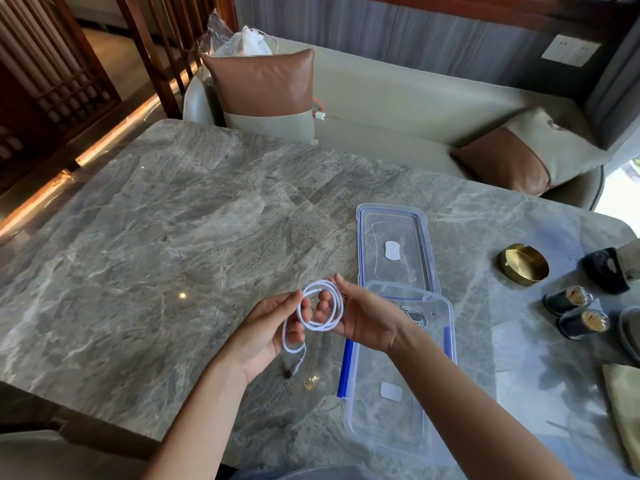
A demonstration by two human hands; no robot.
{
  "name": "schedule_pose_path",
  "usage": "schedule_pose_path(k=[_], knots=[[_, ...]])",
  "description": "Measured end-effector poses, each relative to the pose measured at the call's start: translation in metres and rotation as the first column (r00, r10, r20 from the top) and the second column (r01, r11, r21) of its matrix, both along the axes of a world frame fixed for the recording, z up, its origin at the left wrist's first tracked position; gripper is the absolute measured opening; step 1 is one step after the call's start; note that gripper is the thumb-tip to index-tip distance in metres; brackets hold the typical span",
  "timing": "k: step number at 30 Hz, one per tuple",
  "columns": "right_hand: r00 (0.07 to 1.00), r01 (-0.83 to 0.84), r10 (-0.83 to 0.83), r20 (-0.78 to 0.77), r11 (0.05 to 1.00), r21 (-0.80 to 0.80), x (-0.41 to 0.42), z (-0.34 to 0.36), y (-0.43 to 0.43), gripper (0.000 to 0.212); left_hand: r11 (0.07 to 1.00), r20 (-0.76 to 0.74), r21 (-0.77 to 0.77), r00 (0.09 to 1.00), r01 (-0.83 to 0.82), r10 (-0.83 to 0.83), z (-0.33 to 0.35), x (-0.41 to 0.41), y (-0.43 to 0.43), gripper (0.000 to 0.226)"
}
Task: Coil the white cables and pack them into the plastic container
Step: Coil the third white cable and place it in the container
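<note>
A white cable (pixel 320 308) is wound into a loop held up between both hands above the marble table (pixel 173 220). My left hand (pixel 273 327) pinches the loop's left side, and a loose tail with a plug (pixel 294 367) hangs from it to the tabletop. My right hand (pixel 360 317) grips the loop's right side, fingers through the coil. The clear plastic container (pixel 398 375) with blue clips lies just right of my hands, partly under my right forearm, with another coiled cable (pixel 415 317) inside. Its lid (pixel 394 247) lies flat behind it.
A brass ashtray (pixel 524 263), two dark small jars (pixel 575 311), a dark object (pixel 606 270) and a folded cloth (pixel 623 403) crowd the table's right side. Cushions (pixel 266 91) sit on the bench behind, with a plastic bag (pixel 239 39).
</note>
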State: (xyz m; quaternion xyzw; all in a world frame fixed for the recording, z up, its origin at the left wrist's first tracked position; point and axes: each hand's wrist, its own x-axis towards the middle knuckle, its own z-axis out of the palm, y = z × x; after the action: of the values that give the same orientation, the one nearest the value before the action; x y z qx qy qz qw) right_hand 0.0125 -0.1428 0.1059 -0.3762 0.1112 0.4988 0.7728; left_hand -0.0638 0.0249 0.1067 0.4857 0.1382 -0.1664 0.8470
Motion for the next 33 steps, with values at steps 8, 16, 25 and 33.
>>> schedule_pose_path(k=[8,16,25,33], knots=[[0.948,0.156,-0.088,0.305,0.966,-0.206,0.000,0.000,0.007,0.020,0.986,0.040,0.139,0.994,0.096,-0.102,0.005,0.000,-0.006,0.024],[0.903,0.274,-0.183,0.388,0.943,-0.191,-0.003,-0.003,0.015,0.020,0.991,0.028,0.091,0.995,0.094,-0.097,0.004,0.000,-0.004,0.019],[0.936,0.055,0.094,0.339,0.913,-0.404,-0.005,-0.001,0.009,0.049,0.945,0.081,0.028,0.943,-0.325,0.322,-0.002,0.011,-0.010,0.019],[0.967,-0.167,0.218,0.135,0.935,-0.313,-0.030,-0.014,0.033,0.051,0.879,0.160,0.277,0.921,-0.387,0.355,-0.002,0.014,-0.018,0.024]])
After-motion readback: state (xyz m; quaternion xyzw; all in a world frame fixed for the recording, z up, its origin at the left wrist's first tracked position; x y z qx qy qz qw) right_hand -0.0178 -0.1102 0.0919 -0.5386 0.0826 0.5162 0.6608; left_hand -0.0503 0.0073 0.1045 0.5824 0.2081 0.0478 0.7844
